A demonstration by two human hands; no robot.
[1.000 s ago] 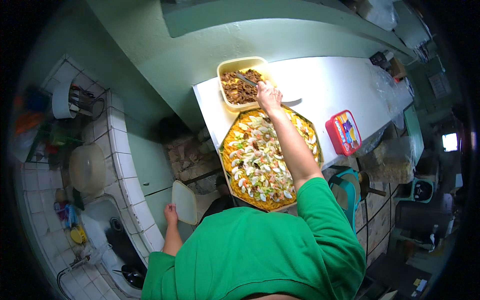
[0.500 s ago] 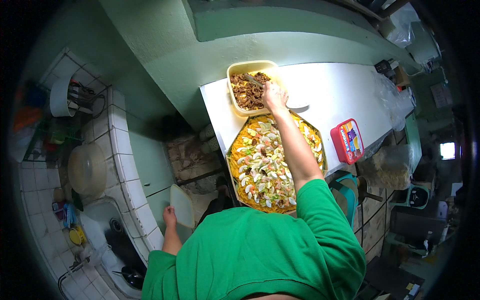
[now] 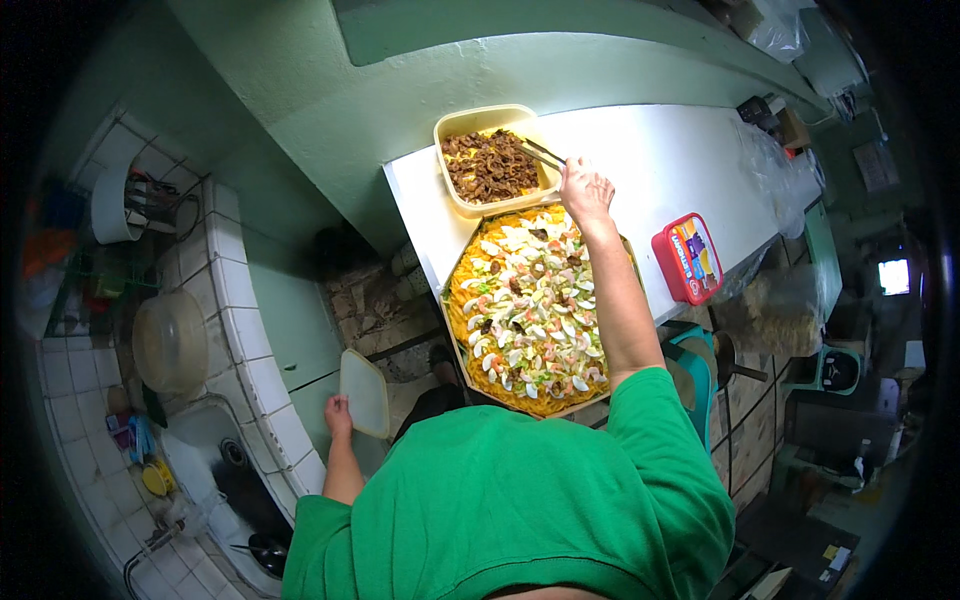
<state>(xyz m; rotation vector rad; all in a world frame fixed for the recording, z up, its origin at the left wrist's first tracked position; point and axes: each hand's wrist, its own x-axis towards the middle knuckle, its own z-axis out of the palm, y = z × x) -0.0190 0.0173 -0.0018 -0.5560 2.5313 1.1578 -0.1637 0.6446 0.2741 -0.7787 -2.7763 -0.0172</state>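
Note:
My right hand [image 3: 587, 190] is closed around the end of dark tongs [image 3: 541, 152]. The tongs reach over the right side of a pale yellow plastic tub [image 3: 548, 187] containing brown cooked strips, perhaps meat, with yellow showing beneath. Just nearer to me sits a large octagonal tray [image 3: 450, 335] of orange-yellow noodles [image 3: 463, 292], topped with egg slices, shrimp, chopped greens and a few brown bits. My right forearm passes over its right side. Low at my left, my left hand [image 3: 338, 413] grips the edge of a translucent rectangular lid [image 3: 363, 392].
The white table [image 3: 650, 150] meets a green wall [image 3: 300, 90] at its far side. A red tub [image 3: 688, 258] stands toward its right edge, with plastic bags [image 3: 775, 170] beyond. A teal chair [image 3: 692, 365] is beside the table. A tiled counter [image 3: 250, 345] with a sink [image 3: 200, 440] lies left.
My right hand has drawn the tongs from over the middle of the pale tub to its right side. My left hand still holds the lid. The view has shifted slightly.

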